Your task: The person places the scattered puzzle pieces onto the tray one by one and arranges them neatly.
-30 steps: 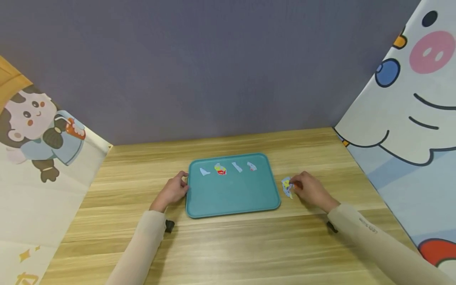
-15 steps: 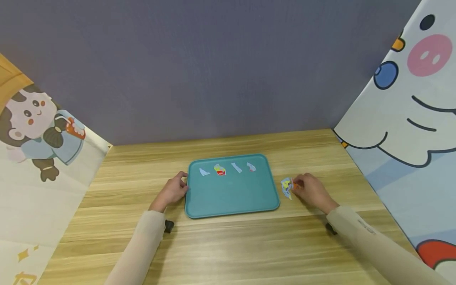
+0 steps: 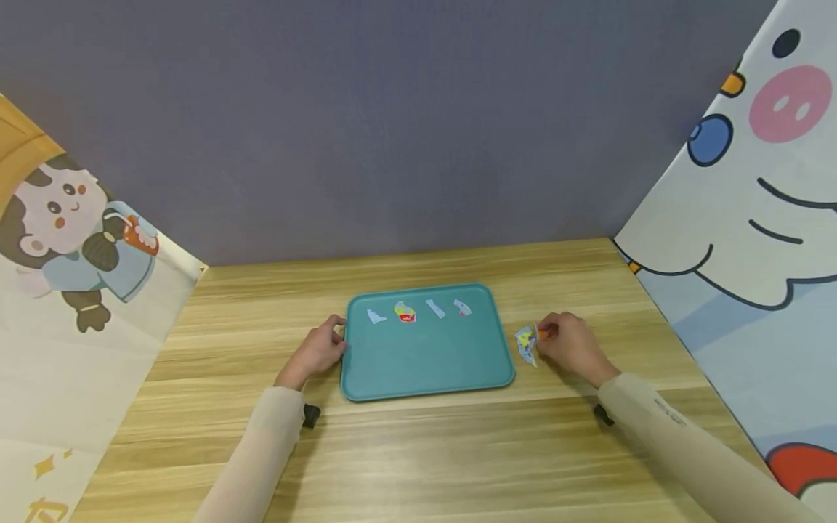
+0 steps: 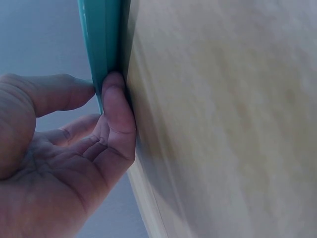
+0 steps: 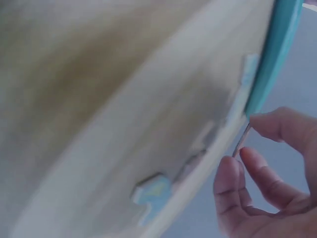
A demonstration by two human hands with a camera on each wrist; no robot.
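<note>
The held piece (image 5: 241, 140), thin and seen almost edge-on in the right wrist view, is off the table just beyond the tray's right side; its face shows a little orange from above. The right hand (image 3: 569, 346) pinches it between thumb and fingertips, the wrist coming in from the near right.

Left of that hand, between it and the tray, a cluster of loose pieces (image 3: 526, 346) lies on the table; their number, and whether they overlap, cannot be told.

On the tray (image 3: 425, 363), four pieces stand apart in a row along the far side: a pale piece (image 3: 375, 316) leftmost, a red-and-yellow piece (image 3: 405, 312), a narrow strip (image 3: 434, 309) and a curved piece (image 3: 462, 307) rightmost. The work looks partly done, with four pieces laid out, one in hand and the cluster outside.

The left hand (image 3: 320, 349) grips the tray's left edge, thumb against the rim and fingers curled at its outer side, forearm reaching in from the near left.

The table (image 3: 425, 457) runs back to a grey wall (image 3: 405, 131).
</note>
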